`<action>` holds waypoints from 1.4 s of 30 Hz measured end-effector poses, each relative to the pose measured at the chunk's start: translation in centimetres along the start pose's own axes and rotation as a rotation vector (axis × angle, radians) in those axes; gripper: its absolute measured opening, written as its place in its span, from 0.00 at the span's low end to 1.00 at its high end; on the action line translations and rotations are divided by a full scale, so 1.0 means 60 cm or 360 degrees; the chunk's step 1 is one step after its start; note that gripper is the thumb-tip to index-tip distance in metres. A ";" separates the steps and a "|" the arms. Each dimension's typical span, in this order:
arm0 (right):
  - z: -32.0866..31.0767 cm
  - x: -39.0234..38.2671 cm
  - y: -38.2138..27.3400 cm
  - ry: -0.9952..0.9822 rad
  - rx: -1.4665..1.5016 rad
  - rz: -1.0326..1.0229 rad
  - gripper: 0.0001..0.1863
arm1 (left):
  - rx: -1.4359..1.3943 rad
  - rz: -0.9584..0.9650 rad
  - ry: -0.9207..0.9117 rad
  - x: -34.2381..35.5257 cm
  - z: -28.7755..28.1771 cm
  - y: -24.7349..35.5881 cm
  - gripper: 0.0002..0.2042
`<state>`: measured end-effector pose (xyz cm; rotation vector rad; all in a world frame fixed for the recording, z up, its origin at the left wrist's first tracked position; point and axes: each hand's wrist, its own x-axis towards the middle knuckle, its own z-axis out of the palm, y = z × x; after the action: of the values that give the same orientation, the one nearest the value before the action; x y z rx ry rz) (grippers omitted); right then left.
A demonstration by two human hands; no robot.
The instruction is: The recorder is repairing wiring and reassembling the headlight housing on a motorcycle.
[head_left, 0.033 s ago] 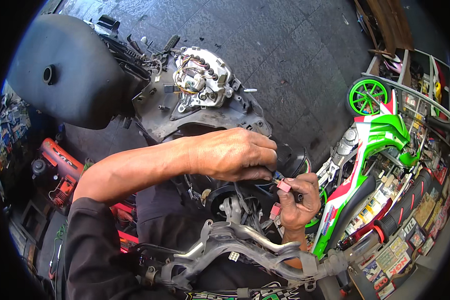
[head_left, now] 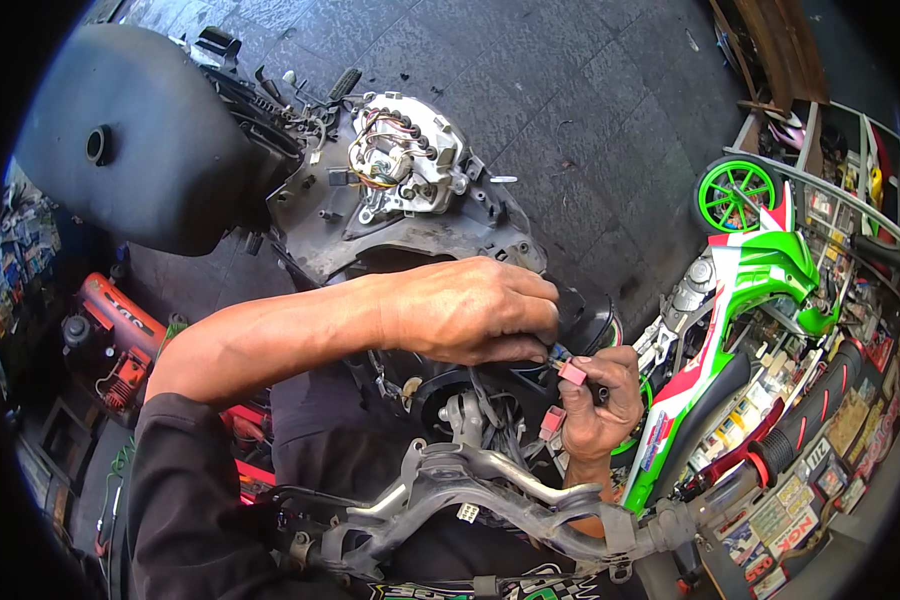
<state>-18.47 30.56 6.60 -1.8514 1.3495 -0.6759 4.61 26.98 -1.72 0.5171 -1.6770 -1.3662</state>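
Note:
My right hand (head_left: 602,405) is closed, pinching a small pink wire connector (head_left: 573,373) between thumb and fingers. My left hand (head_left: 475,312) reaches across from the left with its fingers bent together, back of the hand up. Its fingertips meet at the connector's far side, beside a small blue piece (head_left: 560,353); what they grip is mostly hidden. Just below hangs a second pink connector (head_left: 551,423) among grey wires. Closer to me, a bare metal handlebar (head_left: 470,488) crosses the view, with a white multi-pin connector (head_left: 467,513) by it.
Beyond my hands lies a dark fairing (head_left: 390,240) carrying a white instrument housing (head_left: 410,150) with coloured wires. A black seat (head_left: 160,150) rises at far left above a red compressor (head_left: 120,320). At right stand a green-and-white toy-like motorbike (head_left: 760,265) and a cluttered display case (head_left: 820,500).
Both hands and the pink connector have shifted very slightly to the right; the hold looks the same.

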 end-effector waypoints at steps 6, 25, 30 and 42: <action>0.007 -0.031 0.015 0.0149 0.0368 0.0253 0.13 | -0.0119 0.0007 0.0154 0.000 0.016 0.010 0.09; 0.022 -0.033 0.014 0.0189 0.1110 0.0474 0.08 | -0.0241 -0.0139 0.0120 0.016 0.021 0.018 0.08; 0.016 -0.030 0.010 0.0207 0.0854 0.0511 0.12 | -0.0334 -0.0191 0.0066 0.023 0.020 0.018 0.09; 0.016 -0.033 0.005 0.0220 0.0808 0.0571 0.12 | -0.0541 -0.0403 -0.0122 0.027 0.004 0.017 0.09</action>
<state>-18.52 32.64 5.78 -1.1465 1.3915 -0.8686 3.76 26.21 -0.21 0.4945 -1.4302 -1.8339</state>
